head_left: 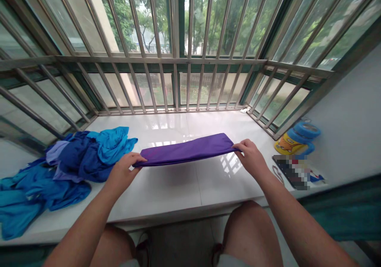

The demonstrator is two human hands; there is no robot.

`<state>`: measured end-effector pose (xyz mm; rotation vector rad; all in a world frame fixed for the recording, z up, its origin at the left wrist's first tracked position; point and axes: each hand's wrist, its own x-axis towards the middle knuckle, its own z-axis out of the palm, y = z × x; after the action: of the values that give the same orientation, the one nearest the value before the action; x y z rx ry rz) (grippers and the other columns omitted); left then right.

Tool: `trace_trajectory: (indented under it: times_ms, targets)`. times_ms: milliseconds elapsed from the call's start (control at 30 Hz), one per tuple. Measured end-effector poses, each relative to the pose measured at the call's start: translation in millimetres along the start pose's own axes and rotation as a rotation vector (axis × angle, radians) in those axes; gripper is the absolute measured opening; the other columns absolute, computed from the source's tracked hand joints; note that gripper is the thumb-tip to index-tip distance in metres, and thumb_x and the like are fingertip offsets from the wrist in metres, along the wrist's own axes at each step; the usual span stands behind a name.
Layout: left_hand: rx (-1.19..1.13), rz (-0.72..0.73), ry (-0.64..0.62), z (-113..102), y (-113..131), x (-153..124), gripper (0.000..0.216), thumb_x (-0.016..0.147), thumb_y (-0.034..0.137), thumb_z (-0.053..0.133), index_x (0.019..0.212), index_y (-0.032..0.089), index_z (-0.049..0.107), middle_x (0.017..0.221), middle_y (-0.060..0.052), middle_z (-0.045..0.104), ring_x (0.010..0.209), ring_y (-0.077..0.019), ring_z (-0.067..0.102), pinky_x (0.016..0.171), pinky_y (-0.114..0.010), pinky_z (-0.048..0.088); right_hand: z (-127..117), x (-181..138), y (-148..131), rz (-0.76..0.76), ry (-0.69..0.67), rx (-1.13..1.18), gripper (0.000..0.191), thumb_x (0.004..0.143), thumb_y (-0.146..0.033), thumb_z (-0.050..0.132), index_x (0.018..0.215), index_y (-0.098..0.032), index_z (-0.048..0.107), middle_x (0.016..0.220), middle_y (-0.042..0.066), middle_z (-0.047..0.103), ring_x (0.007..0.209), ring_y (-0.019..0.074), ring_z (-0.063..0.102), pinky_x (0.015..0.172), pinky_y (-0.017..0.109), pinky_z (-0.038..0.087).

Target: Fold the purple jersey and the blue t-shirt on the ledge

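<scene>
Head view: pinching the purple cloth [187, 149] between clamped fingers of left hand [123, 171] and right hand [253, 157], stretching it over the bench [178, 187].

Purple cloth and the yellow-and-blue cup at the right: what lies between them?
In the head view, only the right hand, gripping the purple cloth by its right end, then bare white sill up to the cup.

A plain purple cloth [186, 151] is held between the left hand [123, 172] and the right hand [252, 156]. Navy, turquoise and lavender clothes [80, 159] are seen left of the left hand. A yellow cup [290, 144], lidded in blue, is seen right of the right hand.
</scene>
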<state>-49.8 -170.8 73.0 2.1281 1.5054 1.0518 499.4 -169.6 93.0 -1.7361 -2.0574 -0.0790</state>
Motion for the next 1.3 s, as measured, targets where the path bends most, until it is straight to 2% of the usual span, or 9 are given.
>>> trace_trajectory:
  times_ms: [167, 267, 433, 633, 733, 833, 1033, 1200, 1300]
  targets:
    - [0.011, -0.082, -0.206, 39, -25, -76, 0.021, 0.087, 0.038, 0.07, 0.097, 0.034, 0.088, 0.123, -0.012, 0.076, 0.117, -0.0344, 0.07, 0.109, -0.049, 0.054, 35, -55, 0, 0.083, -0.289, -0.103, 0.04, 0.094, -0.01, 0.055, 0.125, -0.021, 0.078, 0.114, 0.012, 0.069, 0.108, 0.028, 0.065, 0.097, 0.037, 0.051]
    - [-0.065, -0.146, -0.199, 46, -28, -104, 0.024, 0.09, 0.038, 0.07, 0.106, 0.035, 0.087, 0.129, -0.011, 0.075, 0.123, -0.0327, 0.069, 0.113, -0.045, 0.053, 54, -78, -11, 0.289, -0.254, -0.075, 0.04, 0.103, -0.02, 0.049, 0.138, -0.013, 0.068, 0.124, 0.019, 0.07, 0.117, 0.0302, 0.068, 0.102, 0.039, 0.051]
    - [-0.049, -0.215, -0.045, 38, -23, -89, 0.022, 0.093, 0.044, 0.067, 0.102, 0.029, 0.08, 0.114, -0.009, 0.077, 0.111, -0.0295, 0.071, 0.107, -0.038, 0.053, 77, -67, -35, 0.695, -0.176, -0.068, 0.073, 0.101, -0.074, 0.051, 0.13, -0.009, 0.069, 0.119, 0.029, 0.072, 0.113, 0.0414, 0.072, 0.095, 0.053, 0.057]
    - [0.265, -0.345, 0.095, 43, -51, -64, 0.023, 0.098, 0.041, 0.051, 0.093, 0.025, 0.067, 0.091, -0.008, 0.072, 0.085, -0.0258, 0.067, 0.082, -0.035, 0.05, 88, -36, -22, 0.746, -0.164, 0.063, 0.032, 0.093, -0.049, 0.068, 0.094, -0.018, 0.077, 0.09, 0.017, 0.077, 0.098, 0.0362, 0.077, 0.088, 0.048, 0.059]
    - [0.362, -0.404, 0.105, 48, -57, -66, 0.025, 0.102, 0.04, 0.046, 0.088, 0.025, 0.061, 0.086, -0.006, 0.069, 0.08, -0.0239, 0.064, 0.072, -0.033, 0.043, 78, -28, -12, 0.755, -0.096, 0.119, 0.03, 0.096, -0.047, 0.061, 0.096, -0.02, 0.075, 0.082, 0.014, 0.075, 0.09, 0.0331, 0.077, 0.082, 0.043, 0.058]
    - [0.395, -0.362, 0.062, 50, -55, -67, 0.024, 0.102, 0.037, 0.047, 0.087, 0.025, 0.06, 0.086, -0.005, 0.069, 0.08, -0.023, 0.064, 0.072, -0.033, 0.041, 62, -18, -24, 0.752, 0.014, 0.187, 0.035, 0.1, -0.051, 0.056, 0.11, -0.021, 0.07, 0.098, 0.017, 0.077, 0.094, 0.0319, 0.075, 0.08, 0.04, 0.057]
    - [0.373, -0.494, 0.049, 49, -54, -65, 0.015, 0.101, 0.032, 0.053, 0.107, 0.025, 0.064, 0.08, -0.001, 0.068, 0.077, -0.0221, 0.066, 0.068, -0.031, 0.038, 58, 4, -143, 0.541, 0.119, 0.387, 0.024, 0.096, -0.04, 0.063, 0.115, -0.026, 0.064, 0.101, 0.008, 0.077, 0.09, 0.0279, 0.072, 0.08, 0.037, 0.054]
    - [0.419, -0.487, 0.053, 49, -52, -65, 0.01, 0.1, 0.028, 0.054, 0.101, 0.025, 0.063, 0.085, -0.003, 0.071, 0.081, -0.0228, 0.067, 0.07, -0.031, 0.039, 126, -21, -267, -0.067, -0.203, 0.394, 0.037, 0.086, -0.009, 0.06, 0.121, -0.022, 0.068, 0.143, 0.014, 0.071, 0.133, 0.0317, 0.064, 0.12, 0.051, 0.044]
    - [0.457, -0.47, 0.045, 49, -48, -65, 0.009, 0.099, 0.027, 0.054, 0.098, 0.025, 0.063, 0.086, -0.003, 0.071, 0.083, -0.023, 0.067, 0.071, -0.031, 0.038, 164, -47, -303, -0.232, -0.405, 0.375, 0.044, 0.095, -0.01, 0.053, 0.135, -0.021, 0.067, 0.166, 0.012, 0.055, 0.157, 0.0322, 0.044, 0.132, 0.06, 0.027]
